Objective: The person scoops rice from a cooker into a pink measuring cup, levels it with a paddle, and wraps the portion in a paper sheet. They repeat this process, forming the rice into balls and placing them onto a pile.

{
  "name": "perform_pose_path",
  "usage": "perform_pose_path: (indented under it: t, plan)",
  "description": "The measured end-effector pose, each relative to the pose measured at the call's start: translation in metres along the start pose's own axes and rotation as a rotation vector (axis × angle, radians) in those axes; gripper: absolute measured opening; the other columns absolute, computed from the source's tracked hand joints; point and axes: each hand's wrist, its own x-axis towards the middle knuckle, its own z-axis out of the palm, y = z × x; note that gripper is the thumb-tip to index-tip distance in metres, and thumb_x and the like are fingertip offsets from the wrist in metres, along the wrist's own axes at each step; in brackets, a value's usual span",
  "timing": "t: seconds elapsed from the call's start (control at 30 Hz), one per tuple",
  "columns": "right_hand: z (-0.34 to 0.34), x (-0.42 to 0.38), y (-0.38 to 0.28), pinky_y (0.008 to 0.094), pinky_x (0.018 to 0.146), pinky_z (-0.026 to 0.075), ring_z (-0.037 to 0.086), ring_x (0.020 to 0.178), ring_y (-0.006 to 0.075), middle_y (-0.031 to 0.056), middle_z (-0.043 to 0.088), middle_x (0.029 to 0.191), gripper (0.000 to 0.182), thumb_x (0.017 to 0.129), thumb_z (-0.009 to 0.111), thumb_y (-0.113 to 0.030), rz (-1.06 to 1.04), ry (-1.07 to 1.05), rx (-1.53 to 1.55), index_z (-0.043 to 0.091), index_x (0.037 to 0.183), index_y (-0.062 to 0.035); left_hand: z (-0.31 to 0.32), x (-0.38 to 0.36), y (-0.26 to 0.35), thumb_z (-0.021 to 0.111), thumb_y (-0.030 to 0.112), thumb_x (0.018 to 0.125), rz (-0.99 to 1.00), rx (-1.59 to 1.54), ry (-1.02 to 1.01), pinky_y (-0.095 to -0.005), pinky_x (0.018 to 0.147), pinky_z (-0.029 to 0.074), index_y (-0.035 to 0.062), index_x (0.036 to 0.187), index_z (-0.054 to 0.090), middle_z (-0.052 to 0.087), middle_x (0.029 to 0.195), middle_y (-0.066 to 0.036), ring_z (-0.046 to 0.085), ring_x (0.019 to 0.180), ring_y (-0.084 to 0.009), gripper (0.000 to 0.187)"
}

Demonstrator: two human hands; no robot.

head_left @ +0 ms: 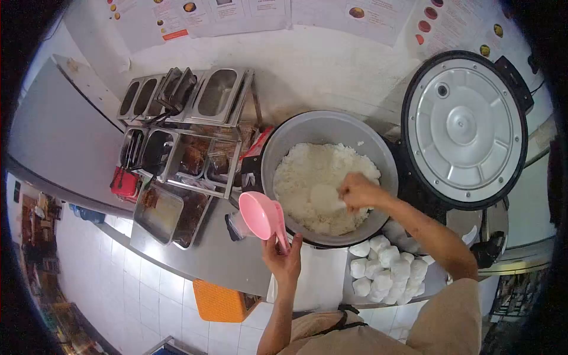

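Note:
A large rice cooker pot [269, 157] stands in front of me with a bed of white rice [302, 168] inside. My right hand [360, 192] reaches into it, fingers closed around the handle of a white rice paddle [325, 197], whose broad blade rests on the rice. Just outside the near left rim, my left hand [281, 260] grips a pink scoop [257, 216] by its handle, with the round cup raised. White rounded bundles [387, 272], several of them and apparently wrapped, are piled close to the pot's lower right side.
The cooker's metal lid [461, 124] is raised at the right. A steel rack [234, 145] with metal pans stands left of the pot, and a rectangular tray [158, 213] sits below it. An orange stool [219, 302] is on the tiled floor by the counter [236, 266].

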Motion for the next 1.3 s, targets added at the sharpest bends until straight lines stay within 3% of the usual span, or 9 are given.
perform_pose_path:
  t: [0.13, 0.27, 0.43, 0.63, 0.83, 1.0, 1.1, 1.23, 1.3]
  plan:
    - [0.026, -0.006, -0.023, 0.0439, 0.067, 0.057, 0.072, 0.073, 0.0332, 0.0231, 0.070, 0.074, 0.021, 0.079, 0.064, -0.005, 0.297, -0.054, 0.308, 0.068, 0.084, 0.0147, 0.001, 0.000, -0.007, 0.077, 0.001, 0.084, 0.066, 0.046, 0.002, -0.0231, 0.054, 0.045, -0.0049, 0.128, 0.058, 0.053, 0.117, -0.002, 0.056, 0.069, -0.0077, 0.048]
    - [0.083, 0.064, 0.018, 0.0379, 0.041, 0.042, 0.055, 0.047, 0.0182, 0.0069, 0.053, 0.059, 0.021, 0.084, 0.061, 0.003, 0.161, -0.017, 0.436, 0.060, 0.063, 0.0031, 0.002, -0.002, -0.010, 0.078, 0.002, 0.084, -0.021, 0.032, 0.037, -0.0234, 0.050, 0.044, -0.0042, 0.127, 0.058, 0.057, 0.110, -0.004, 0.054, 0.064, -0.0073, 0.048]
    - [0.059, 0.071, -0.023, 0.0355, 0.045, 0.042, 0.055, 0.055, 0.0162, 0.0050, 0.053, 0.064, 0.022, 0.085, 0.061, 0.004, 0.206, -0.074, 0.658, 0.058, 0.063, 0.0018, 0.002, 0.001, -0.011, 0.079, 0.005, 0.085, -0.029, -0.014, 0.020, -0.0226, 0.051, 0.043, -0.0030, 0.128, 0.057, 0.060, 0.098, -0.003, 0.054, 0.065, -0.0067, 0.049]
    - [0.036, 0.049, -0.007, 0.0334, 0.052, 0.043, 0.057, 0.064, 0.0171, 0.0077, 0.058, 0.073, 0.013, 0.092, 0.059, 0.004, 0.019, -0.164, 0.763, 0.069, 0.091, 0.0121, -0.018, 0.002, 0.026, 0.068, 0.011, 0.095, -0.018, -0.056, 0.019, -0.0251, 0.077, 0.049, -0.0019, 0.122, 0.064, 0.063, 0.102, -0.004, 0.058, 0.091, -0.0117, 0.030]
    - [-0.035, -0.021, -0.031, 0.0315, 0.050, 0.044, 0.058, 0.062, 0.0174, 0.0093, 0.062, 0.075, 0.017, 0.097, 0.060, -0.002, -0.049, -0.053, 0.872, 0.069, 0.101, 0.0116, -0.069, -0.003, 0.085, 0.051, 0.028, 0.107, -0.296, 0.024, -0.286, -0.0267, 0.063, 0.051, 0.0021, 0.116, 0.053, 0.060, 0.085, -0.005, 0.060, 0.072, -0.0120, 0.028]
    - [-0.078, -0.087, -0.049, 0.0295, 0.057, 0.052, 0.066, 0.067, 0.0159, 0.0132, 0.069, 0.084, 0.027, 0.098, 0.061, -0.006, -0.262, 0.157, 0.642, 0.066, 0.116, 0.0130, -0.027, -0.004, 0.095, 0.050, 0.026, 0.106, -0.476, -0.151, -0.510, -0.0301, 0.050, 0.050, 0.0040, 0.129, 0.038, 0.058, 0.086, -0.006, 0.061, 0.063, -0.0146, 0.034]
    - [-0.051, -0.096, -0.044, 0.0303, 0.057, 0.053, 0.066, 0.066, 0.0138, 0.0061, 0.069, 0.081, 0.024, 0.100, 0.058, -0.006, -0.334, 0.417, 0.635, 0.069, 0.118, 0.0055, 0.017, 0.006, 0.074, 0.049, 0.023, 0.105, -0.520, -0.255, -0.620, -0.0306, 0.047, 0.049, 0.0038, 0.125, 0.042, 0.059, 0.091, -0.007, 0.058, 0.058, -0.0144, 0.029]
    - [0.011, -0.095, -0.029, 0.0368, 0.070, 0.055, 0.068, 0.077, 0.0290, 0.0159, 0.065, 0.092, 0.032, 0.089, 0.057, 0.006, -0.503, 0.923, -0.050, 0.068, 0.119, 0.0011, 0.070, 0.012, 0.062, 0.051, 0.020, 0.104, -0.569, -0.134, -0.609, -0.0308, 0.048, 0.047, 0.0029, 0.136, 0.044, 0.061, 0.097, -0.007, 0.054, 0.058, -0.0137, 0.037]
    - [0.018, -0.110, -0.030, 0.0432, 0.079, 0.054, 0.065, 0.086, 0.0388, 0.0205, 0.062, 0.101, 0.047, 0.079, 0.061, 0.007, -0.492, 0.848, -0.174, 0.064, 0.125, 0.0030, 0.086, 0.013, 0.060, 0.050, 0.017, 0.103, -0.582, -0.055, -0.526, -0.0310, 0.048, 0.047, 0.0037, 0.136, 0.044, 0.061, 0.096, -0.007, 0.054, 0.058, -0.0134, 0.037]
